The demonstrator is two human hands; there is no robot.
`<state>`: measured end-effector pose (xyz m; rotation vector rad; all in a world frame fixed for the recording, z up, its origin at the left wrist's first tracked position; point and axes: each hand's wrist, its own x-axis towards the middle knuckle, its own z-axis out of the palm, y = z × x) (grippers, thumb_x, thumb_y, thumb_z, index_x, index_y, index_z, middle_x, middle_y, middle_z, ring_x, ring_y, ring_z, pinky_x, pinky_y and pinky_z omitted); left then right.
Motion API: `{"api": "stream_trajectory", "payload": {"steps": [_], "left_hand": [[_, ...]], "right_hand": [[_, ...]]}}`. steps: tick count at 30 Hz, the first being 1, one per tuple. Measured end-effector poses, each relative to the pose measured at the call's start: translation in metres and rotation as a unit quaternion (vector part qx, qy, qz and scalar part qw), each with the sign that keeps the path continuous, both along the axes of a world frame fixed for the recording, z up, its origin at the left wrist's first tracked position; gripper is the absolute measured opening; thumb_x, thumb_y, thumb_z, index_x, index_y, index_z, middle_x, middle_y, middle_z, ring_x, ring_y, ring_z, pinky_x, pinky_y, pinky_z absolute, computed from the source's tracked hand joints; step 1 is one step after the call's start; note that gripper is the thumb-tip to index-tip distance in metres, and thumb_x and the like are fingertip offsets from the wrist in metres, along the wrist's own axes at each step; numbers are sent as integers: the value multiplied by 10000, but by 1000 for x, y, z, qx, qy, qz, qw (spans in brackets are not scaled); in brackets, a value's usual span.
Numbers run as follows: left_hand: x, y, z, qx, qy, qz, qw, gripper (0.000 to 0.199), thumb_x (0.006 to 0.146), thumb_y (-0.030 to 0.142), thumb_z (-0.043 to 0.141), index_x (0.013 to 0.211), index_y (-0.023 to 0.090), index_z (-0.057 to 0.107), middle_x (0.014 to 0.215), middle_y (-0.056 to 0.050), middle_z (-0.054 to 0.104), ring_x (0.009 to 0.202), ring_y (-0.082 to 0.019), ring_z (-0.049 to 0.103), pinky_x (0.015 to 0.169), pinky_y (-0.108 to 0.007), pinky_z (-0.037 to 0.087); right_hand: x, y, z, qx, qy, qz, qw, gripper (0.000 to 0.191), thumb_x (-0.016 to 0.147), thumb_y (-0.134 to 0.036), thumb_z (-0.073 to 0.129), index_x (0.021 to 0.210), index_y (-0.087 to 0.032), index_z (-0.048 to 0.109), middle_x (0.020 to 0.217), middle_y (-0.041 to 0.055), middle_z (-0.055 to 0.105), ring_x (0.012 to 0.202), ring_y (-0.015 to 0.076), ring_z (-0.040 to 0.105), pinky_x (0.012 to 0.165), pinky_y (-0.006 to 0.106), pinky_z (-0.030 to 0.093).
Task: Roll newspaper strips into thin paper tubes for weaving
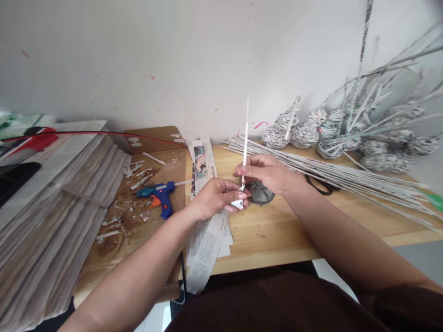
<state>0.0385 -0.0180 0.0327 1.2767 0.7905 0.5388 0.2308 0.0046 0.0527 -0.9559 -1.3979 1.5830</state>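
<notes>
A thin rolled paper stick (246, 133) stands almost upright between my hands, its top fading against the wall. My left hand (223, 198) pinches its lower end, where a white flap of loose paper (238, 203) shows. Just above, the fingertips of my right hand (265, 173) close around the stick. Behind my hands a dark grey cloth (260, 193) lies on the wooden table (273, 235), partly hidden. Cut newspaper strips (207, 244) lie under and beside my left hand, some hanging over the front edge.
At left are a blue glue gun (162, 196), paper scraps (138, 173) on a brown board, and a tall newspaper stack (69, 198). Rolled paper sticks (328, 173) spread across the right side. Woven paper shapes (304, 133) stand by the wall; black scissor handles (320, 186) show beneath my right forearm.
</notes>
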Motion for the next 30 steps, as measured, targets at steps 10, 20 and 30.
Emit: {"api": "stream_trajectory", "payload": {"steps": [10, 20, 30], "left_hand": [[0, 0, 1, 6, 7, -1, 1000, 313, 775, 395, 716, 969, 149, 723, 870, -92, 730, 771, -164, 682, 647, -264, 557], [1, -2, 5, -5, 1, 3, 1000, 314, 767, 368, 728, 969, 127, 720, 861, -104, 728, 759, -169, 683, 644, -270, 552], [0, -1, 0, 8, 3, -14, 1000, 316, 778, 385, 715, 964, 129, 721, 876, -103, 721, 757, -157, 669, 655, -266, 548]], "right_hand": [[-1, -2, 0, 24, -24, -25, 999, 247, 688, -367, 802, 772, -160, 696, 686, 6, 649, 560, 93, 572, 498, 202, 471], [-3, 0, -2, 2, 24, -38, 999, 254, 653, -353, 827, 761, -164, 694, 739, 15, 677, 566, 100, 586, 500, 219, 487], [-4, -2, 0, 91, -54, -70, 992, 350, 695, -489, 769, 738, -168, 637, 704, 10, 645, 575, 113, 559, 530, 238, 448]]}}
